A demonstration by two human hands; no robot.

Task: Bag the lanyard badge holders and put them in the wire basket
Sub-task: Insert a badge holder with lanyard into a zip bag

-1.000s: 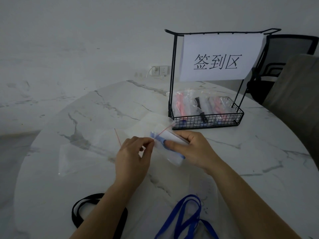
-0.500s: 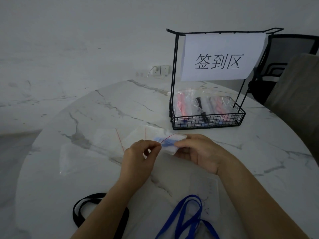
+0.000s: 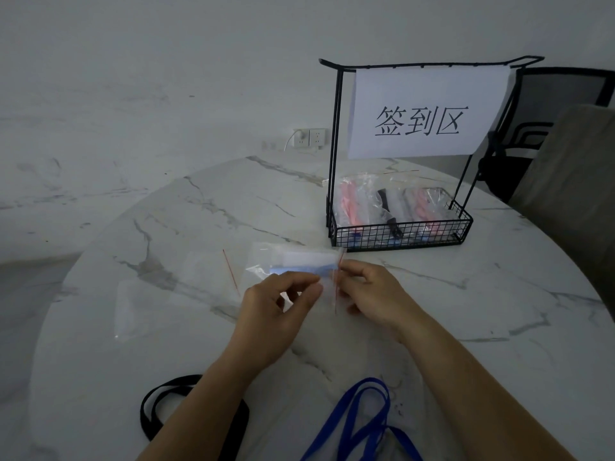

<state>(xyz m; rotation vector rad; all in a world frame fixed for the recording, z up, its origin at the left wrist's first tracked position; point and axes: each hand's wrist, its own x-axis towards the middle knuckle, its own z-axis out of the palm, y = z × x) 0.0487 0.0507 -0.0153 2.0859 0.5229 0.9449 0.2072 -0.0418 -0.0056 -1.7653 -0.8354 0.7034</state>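
Note:
A clear zip bag (image 3: 299, 266) with a blue lanyard badge holder inside is held above the marble table (image 3: 466, 311). My left hand (image 3: 276, 307) pinches the bag near its middle. At the bag's red zip line, my right hand (image 3: 372, 291) pinches the mouth end. Behind them the black wire basket (image 3: 399, 232) holds several bagged holders, red and black ones showing. A black lanyard (image 3: 156, 410) and a blue lanyard (image 3: 359, 420) lie at the table's near edge, partly hidden by my forearms.
Empty clear zip bags (image 3: 173, 287) with red zip lines lie flat to the left of my hands. A tall frame on the basket carries a white paper sign (image 3: 426, 114). Chairs (image 3: 565, 144) stand beyond the table at the right.
The bag has turned to lie level, its zip end now at the right under my right hand's fingers. Both hands have shifted slightly rightward along it.

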